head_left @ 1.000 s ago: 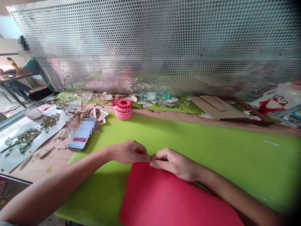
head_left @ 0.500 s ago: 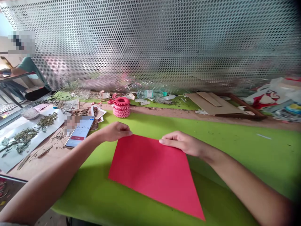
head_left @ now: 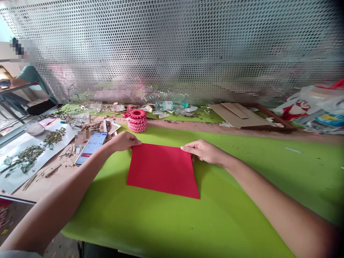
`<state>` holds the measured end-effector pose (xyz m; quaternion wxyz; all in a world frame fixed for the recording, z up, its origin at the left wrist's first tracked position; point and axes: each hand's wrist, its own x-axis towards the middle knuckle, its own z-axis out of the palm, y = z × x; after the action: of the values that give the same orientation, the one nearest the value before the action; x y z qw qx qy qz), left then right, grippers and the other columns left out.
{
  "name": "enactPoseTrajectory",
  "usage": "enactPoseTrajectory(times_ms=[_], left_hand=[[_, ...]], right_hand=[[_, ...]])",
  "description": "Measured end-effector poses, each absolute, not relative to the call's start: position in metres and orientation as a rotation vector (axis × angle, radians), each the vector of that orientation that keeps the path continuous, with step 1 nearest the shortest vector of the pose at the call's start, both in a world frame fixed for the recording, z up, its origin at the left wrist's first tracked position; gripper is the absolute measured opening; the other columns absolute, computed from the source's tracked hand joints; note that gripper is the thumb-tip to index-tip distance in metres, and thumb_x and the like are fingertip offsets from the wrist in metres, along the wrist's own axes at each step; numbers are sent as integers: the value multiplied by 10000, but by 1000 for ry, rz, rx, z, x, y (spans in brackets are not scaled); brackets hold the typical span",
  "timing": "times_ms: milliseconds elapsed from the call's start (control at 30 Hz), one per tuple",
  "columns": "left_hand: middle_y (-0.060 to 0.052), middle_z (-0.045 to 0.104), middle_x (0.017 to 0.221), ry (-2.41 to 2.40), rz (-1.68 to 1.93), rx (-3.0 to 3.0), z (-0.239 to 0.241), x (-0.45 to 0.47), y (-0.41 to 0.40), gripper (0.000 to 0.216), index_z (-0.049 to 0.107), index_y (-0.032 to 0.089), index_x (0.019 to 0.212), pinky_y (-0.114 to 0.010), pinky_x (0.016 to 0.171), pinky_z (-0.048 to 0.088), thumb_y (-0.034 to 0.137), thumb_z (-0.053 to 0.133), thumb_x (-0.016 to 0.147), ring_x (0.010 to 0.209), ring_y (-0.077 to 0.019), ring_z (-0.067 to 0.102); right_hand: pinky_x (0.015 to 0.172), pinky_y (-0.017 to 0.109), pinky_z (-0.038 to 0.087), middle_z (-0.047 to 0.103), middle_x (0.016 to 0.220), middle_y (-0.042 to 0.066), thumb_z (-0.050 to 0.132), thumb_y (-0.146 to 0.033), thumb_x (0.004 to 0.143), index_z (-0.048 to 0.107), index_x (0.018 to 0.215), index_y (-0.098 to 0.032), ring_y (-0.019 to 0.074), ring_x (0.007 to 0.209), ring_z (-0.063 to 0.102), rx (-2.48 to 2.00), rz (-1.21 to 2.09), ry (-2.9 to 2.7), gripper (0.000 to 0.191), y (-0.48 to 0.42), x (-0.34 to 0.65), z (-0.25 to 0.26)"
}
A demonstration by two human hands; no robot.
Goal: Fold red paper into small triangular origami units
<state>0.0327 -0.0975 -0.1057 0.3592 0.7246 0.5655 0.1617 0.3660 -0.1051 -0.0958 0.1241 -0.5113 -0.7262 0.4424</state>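
A red paper sheet (head_left: pixel 162 170) lies flat on the green cutting mat (head_left: pixel 228 208), squared to my view. My left hand (head_left: pixel 122 141) holds its far left corner between the fingertips. My right hand (head_left: pixel 204 151) grips the far edge near the right corner. Whether the sheet is folded is hard to tell. Beyond the far edge, close to my left hand, stands a stack of pink pleated paper rosettes (head_left: pixel 137 121).
A phone showing a timer (head_left: pixel 91 148) lies left of the mat, beside pressed leaves on a white sheet (head_left: pixel 34 161). Cardboard pieces (head_left: pixel 239 116), a plastic bottle (head_left: pixel 163 105) and a plastic bag (head_left: pixel 309 105) sit before a perforated metal screen (head_left: pixel 172 46). A person (head_left: pixel 32 77) sits far left.
The red sheet now looks smaller and squarer, its near edge much closer to the far side of the mat. Both hands have shifted farther away and slightly closer together.
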Motion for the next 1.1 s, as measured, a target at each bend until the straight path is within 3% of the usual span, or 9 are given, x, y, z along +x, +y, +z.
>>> enactPoseTrajectory(times_ms=[200, 367, 467, 567, 767, 867, 1100], left_hand=[[-43, 709, 677, 1508, 393, 1794, -101, 32, -101, 491, 723, 138, 735, -221, 469, 322, 627, 701, 689, 546, -125, 537], [-64, 707, 700, 1787, 424, 2031, -89, 46, -118, 521, 684, 145, 713, -255, 519, 375, 645, 574, 811, 595, -172, 585], [-77, 741, 958, 1843, 628, 2290, -84, 67, -137, 442, 689, 174, 954, -302, 694, 467, 571, 503, 897, 830, -238, 667], [-70, 726, 1126, 1633, 580, 2449, -86, 89, -154, 374, 664, 201, 1133, -337, 851, 478, 442, 437, 960, 1017, -256, 663], [-36, 761, 946, 1469, 277, 2393, -94, 102, -160, 321, 710, 252, 994, -269, 662, 462, 273, 393, 948, 801, -219, 692], [-41, 756, 899, 1458, 314, 2359, -95, 101, -158, 324, 701, 245, 981, -258, 606, 425, 286, 381, 952, 757, -213, 680], [-54, 741, 855, 1426, 311, 2425, -99, 105, -158, 342, 682, 238, 985, -262, 566, 398, 299, 346, 965, 698, -213, 663]], right_hand=[[570, 288, 311, 720, 769, 68, 622, -687, 771, 758, 819, -149, 134, 575, 508, -1514, 1238, -2117, 557, -105, 372, -89], [584, 286, 328, 685, 724, 49, 605, -715, 762, 728, 753, -163, 153, 600, 516, -1476, 1203, -2132, 565, -107, 372, -88], [537, 276, 267, 499, 538, -14, 592, -712, 773, 592, 575, -178, 116, 512, 375, -1445, 1079, -2226, 569, -114, 364, -89], [519, 271, 210, 341, 514, -38, 562, -656, 826, 481, 532, -185, 103, 499, 287, -1395, 1018, -2321, 562, -126, 350, -89], [525, 274, 222, 463, 576, -10, 500, -529, 902, 610, 665, -187, 127, 532, 363, -1290, 915, -2420, 430, -142, 333, -92], [537, 274, 251, 524, 614, 4, 480, -495, 916, 670, 761, -186, 140, 560, 405, -1274, 861, -2407, 394, -142, 331, -94], [529, 276, 265, 568, 608, 14, 473, -478, 932, 690, 782, -186, 143, 534, 423, -1259, 808, -2417, 393, -142, 328, -96]])
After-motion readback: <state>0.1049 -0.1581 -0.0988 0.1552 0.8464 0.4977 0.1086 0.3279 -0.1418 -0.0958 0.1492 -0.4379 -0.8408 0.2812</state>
